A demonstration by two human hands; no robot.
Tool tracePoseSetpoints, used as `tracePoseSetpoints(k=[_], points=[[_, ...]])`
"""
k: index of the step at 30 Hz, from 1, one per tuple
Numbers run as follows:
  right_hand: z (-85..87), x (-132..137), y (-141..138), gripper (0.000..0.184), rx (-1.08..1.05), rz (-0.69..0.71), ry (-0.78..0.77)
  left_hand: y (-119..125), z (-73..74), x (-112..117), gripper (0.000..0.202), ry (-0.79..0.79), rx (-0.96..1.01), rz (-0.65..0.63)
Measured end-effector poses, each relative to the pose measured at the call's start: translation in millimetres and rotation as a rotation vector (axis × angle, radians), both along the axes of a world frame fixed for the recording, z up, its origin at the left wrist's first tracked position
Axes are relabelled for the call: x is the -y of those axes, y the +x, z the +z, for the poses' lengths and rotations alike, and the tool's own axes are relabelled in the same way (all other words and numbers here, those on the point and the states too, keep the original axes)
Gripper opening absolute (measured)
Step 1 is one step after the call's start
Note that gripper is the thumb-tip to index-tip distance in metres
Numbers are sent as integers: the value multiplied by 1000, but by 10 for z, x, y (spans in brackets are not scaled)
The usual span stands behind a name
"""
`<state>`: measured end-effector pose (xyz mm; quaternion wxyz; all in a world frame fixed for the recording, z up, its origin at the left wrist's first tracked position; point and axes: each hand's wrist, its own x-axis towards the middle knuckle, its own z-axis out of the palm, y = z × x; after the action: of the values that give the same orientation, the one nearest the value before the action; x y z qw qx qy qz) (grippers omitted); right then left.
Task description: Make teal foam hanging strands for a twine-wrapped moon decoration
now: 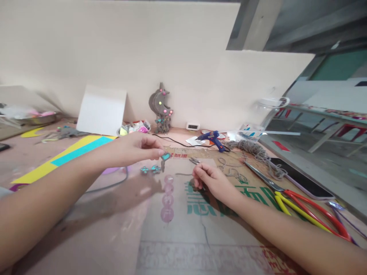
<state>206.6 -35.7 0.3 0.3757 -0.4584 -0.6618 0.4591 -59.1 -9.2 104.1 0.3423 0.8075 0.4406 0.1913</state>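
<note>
Between thumb and fingers, my left hand [143, 147] pinches a small heart-shaped piece [166, 157], turquoise inside a grey edge, with a short grey tail hanging down. Two small turquoise-and-grey pieces [150, 169] lie on the table just below it. My right hand [208, 178] is closed low over the cardboard; what its curled fingers hold, if anything, is hidden. Slim metal tips [195, 160] show just beyond those fingers, and I cannot tell whether they are in the hand. A column of pale pink round discs [167, 200] lies between the hands.
Large red-and-yellow-handled scissors [289, 194], a phone [304, 179] and grey yarn [258, 154] lie at right. A blue glue gun [213, 139] sits behind. A grey moon ornament [161, 105] stands by the wall. Yellow and turquoise sheets [83, 151] lie left.
</note>
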Motion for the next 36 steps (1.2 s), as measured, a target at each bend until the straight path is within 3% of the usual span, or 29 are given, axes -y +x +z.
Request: tracePoseSetpoints(k=[5, 9, 15, 18, 21, 24, 28, 32, 36], points=[[27, 7, -17, 37, -21, 0, -23, 50, -157, -83, 37, 55, -42, 46], [20, -3, -11, 38, -18, 9, -24, 125, -317, -160, 44, -11, -58, 47], [37, -1, -22, 40, -4, 8, -32, 164, -776, -397, 42, 117, -14, 149], [48, -2, -30, 40, 10, 14, -33, 140, -928, -491, 43, 164, 9, 190], [56, -6, -29, 41, 16, 18, -35, 92, -895, -525, 44, 197, 17, 207], [66, -5, -27, 41, 30, 6, -28, 4, -707, -503, 40, 191, -45, 164], [62, -2, -30, 40, 45, -1, -12, -105, -489, -422, 36, 61, -263, 42], [46, -9, -27, 41, 48, 7, -10, -93, -533, -390, 28, 82, -331, -65], [44, -10, -21, 42, 65, 9, -2, -49, -612, -410, 15, 120, -345, -14]])
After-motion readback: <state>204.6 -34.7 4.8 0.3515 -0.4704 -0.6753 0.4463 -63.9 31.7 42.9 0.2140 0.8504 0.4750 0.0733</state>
